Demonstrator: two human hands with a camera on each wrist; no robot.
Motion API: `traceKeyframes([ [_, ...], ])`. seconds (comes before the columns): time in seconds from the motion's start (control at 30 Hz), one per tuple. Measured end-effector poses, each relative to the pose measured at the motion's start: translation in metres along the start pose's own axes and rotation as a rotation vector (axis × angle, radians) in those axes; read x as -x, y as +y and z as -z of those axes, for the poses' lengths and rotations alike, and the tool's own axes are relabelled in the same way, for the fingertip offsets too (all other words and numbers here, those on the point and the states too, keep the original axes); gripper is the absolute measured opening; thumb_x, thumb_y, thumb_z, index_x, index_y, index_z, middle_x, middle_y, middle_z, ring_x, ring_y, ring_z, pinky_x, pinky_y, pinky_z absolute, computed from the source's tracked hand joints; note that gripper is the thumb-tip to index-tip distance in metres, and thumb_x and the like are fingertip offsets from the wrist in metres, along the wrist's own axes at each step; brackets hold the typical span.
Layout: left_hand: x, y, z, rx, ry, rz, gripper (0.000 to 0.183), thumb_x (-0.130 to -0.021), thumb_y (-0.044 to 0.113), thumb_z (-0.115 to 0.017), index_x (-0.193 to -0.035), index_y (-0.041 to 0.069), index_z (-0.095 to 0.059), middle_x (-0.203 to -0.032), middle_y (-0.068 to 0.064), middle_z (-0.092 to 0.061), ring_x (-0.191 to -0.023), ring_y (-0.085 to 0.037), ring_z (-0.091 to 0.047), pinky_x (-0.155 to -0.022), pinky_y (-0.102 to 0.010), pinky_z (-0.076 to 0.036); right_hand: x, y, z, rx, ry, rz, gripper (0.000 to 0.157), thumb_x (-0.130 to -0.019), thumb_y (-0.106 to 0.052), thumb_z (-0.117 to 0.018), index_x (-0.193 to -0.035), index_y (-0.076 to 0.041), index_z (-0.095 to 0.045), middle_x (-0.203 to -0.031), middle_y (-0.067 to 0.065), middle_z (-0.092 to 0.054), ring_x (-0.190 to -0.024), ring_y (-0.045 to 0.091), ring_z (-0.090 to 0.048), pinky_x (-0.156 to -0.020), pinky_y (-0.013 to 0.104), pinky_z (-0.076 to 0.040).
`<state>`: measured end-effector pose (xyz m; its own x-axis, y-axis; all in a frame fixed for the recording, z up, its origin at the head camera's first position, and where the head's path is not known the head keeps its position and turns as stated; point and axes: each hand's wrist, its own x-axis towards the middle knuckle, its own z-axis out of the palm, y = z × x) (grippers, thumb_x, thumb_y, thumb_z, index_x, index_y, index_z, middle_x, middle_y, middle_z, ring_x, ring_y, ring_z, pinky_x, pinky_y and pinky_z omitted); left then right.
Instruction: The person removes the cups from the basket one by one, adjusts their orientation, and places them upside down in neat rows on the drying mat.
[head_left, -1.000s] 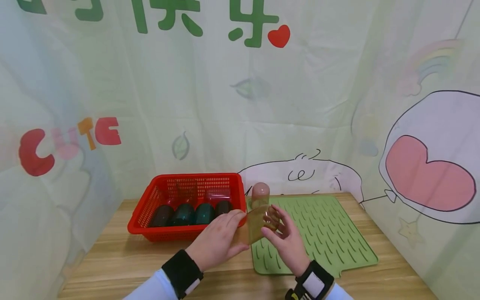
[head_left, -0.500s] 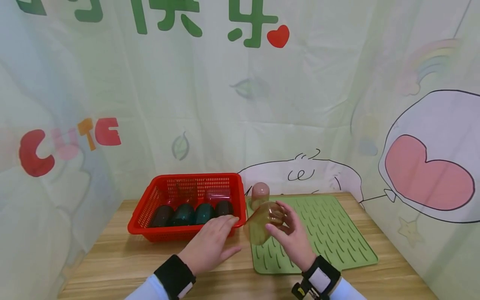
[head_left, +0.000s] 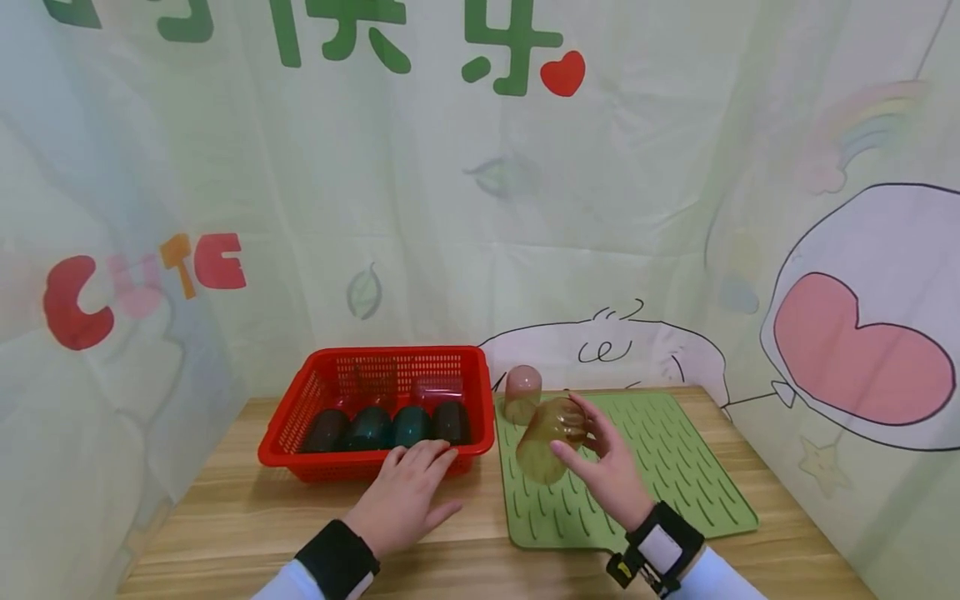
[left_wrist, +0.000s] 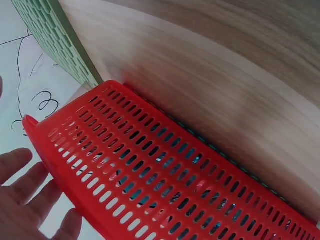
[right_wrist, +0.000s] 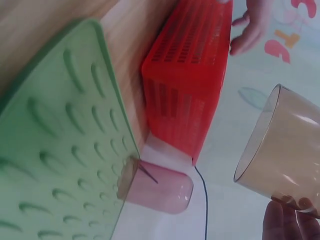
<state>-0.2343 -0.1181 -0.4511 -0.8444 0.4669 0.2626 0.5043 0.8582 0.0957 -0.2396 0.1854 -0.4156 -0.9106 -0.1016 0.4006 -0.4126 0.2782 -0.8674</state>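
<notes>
A transparent amber cup [head_left: 542,454] is tilted in my right hand [head_left: 613,467], mouth toward the lower left, above the green mat [head_left: 667,475]. The right wrist view shows the cup [right_wrist: 286,145] with fingertips [right_wrist: 275,220] against its side. My left hand [head_left: 401,504] holds nothing; its fingertips are right at the front rim of the red perforated basket [head_left: 345,469]. In the left wrist view those fingers [left_wrist: 42,197] spread loosely beside the basket's rim. Inside the basket lie several dark and teal cups [head_left: 411,427] and a clear pink cup [head_left: 437,389].
Upside down at the mat's back left corner stands a pink cup [head_left: 522,385]. The basket is just left of the mat on the wooden table [head_left: 247,525]. A printed curtain [head_left: 420,208] hangs behind and along both sides.
My left hand has let go of the amber cup and moved left to the basket's front rim. My right hand has carried the cup right over the mat, tilting its mouth lower.
</notes>
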Motion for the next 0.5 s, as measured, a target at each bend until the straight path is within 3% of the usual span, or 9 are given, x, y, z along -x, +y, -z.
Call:
traceKeyframes([
  [0.23,0.003,-0.004,-0.005,-0.028,0.017,-0.009,0.071,-0.087,0.052,-0.075,-0.143,0.013,-0.056,-0.145,-0.008,-0.056,-0.133,-0.029,-0.050,-0.110,-0.056,-0.041,-0.011,-0.002,0.015,0.067,-0.001,-0.016,0.074,-0.092,-0.019,-0.076,-0.155,-0.013,-0.037,-0.146,0.009,-0.052,-0.122,0.017,-0.056,-0.101,0.028,-0.049],
  [0.5,0.004,-0.006,-0.007,-0.047,0.054,-0.040,0.069,-0.087,0.049,-0.076,-0.142,0.013,-0.057,-0.145,-0.007,-0.056,-0.132,-0.028,-0.051,-0.109,-0.054,-0.041,-0.027,-0.006,0.030,0.159,0.015,-0.009,0.069,-0.094,-0.022,-0.075,-0.150,-0.008,-0.037,-0.144,0.014,-0.053,-0.125,0.029,-0.056,-0.103,0.037,-0.050],
])
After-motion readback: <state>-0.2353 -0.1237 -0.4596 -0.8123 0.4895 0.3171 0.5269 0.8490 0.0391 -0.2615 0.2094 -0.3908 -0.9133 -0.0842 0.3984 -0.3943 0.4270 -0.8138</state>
